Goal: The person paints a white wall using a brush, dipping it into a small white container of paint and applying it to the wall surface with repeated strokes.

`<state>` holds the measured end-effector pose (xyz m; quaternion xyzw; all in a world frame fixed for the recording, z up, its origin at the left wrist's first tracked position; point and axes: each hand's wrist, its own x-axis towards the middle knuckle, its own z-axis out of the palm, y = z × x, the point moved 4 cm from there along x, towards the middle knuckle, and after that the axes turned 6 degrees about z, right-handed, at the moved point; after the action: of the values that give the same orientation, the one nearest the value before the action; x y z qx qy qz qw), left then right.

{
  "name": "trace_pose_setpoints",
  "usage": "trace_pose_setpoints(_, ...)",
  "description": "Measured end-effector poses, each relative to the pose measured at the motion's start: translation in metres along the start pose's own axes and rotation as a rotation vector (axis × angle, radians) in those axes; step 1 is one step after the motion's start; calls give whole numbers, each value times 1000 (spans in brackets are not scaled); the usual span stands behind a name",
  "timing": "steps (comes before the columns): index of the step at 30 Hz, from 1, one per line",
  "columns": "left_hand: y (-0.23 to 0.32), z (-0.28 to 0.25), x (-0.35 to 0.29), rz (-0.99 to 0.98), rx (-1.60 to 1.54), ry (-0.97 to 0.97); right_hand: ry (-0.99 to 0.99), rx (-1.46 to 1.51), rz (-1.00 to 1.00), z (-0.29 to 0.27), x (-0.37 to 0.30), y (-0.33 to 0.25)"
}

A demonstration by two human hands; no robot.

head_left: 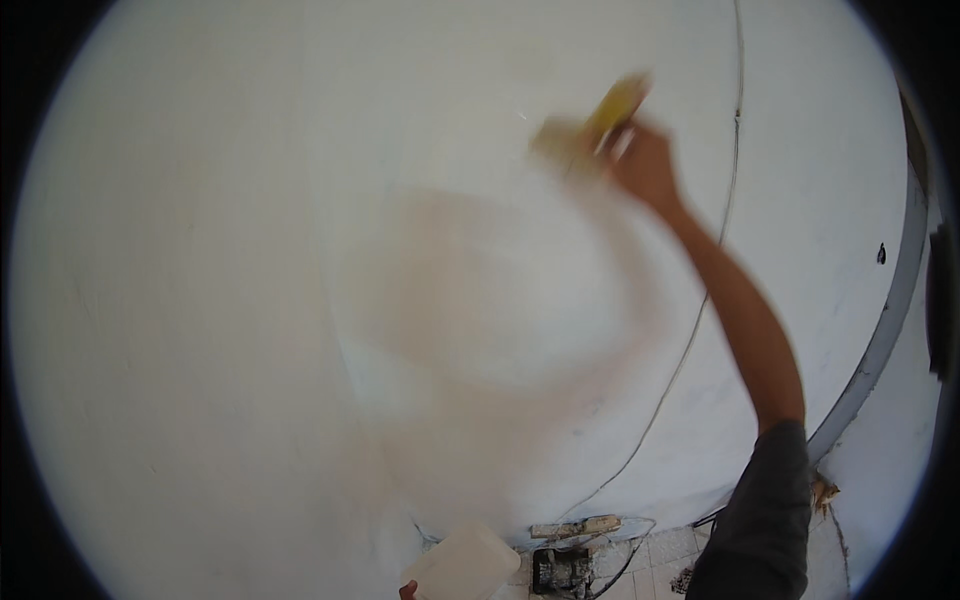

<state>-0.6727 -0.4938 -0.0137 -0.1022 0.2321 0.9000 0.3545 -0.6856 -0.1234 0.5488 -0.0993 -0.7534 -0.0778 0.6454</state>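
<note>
Right hand (643, 165): we see it closed around the brush (597, 122), blurred.
Brush: up by the white wall (200, 260), right of centre; we cannot tell whether it touches.
Left hand (408, 591): fingertip at the pale tub (468, 567), bottom; we cannot tell its grip.
Cable (737, 120): runs down the wall.

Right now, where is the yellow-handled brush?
In the head view, the yellow-handled brush is right of centre near the top, in the right hand, before the white wall and left of the cable.
</note>
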Motion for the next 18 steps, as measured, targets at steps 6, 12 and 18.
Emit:
trace_pose_setpoints(6, -1, 1, -9, 4, 56, 155, 573, -269, -40, -84, 118, 24)
trace_pose_setpoints(12, -6, -3, 7, 37, 12, -46, 99, 61, -699, 45, -72, -48)
trace_pose_setpoints(18, -12, 18, -38, 19, 40, 67, -463, -152, -400, 42, -74, -104)
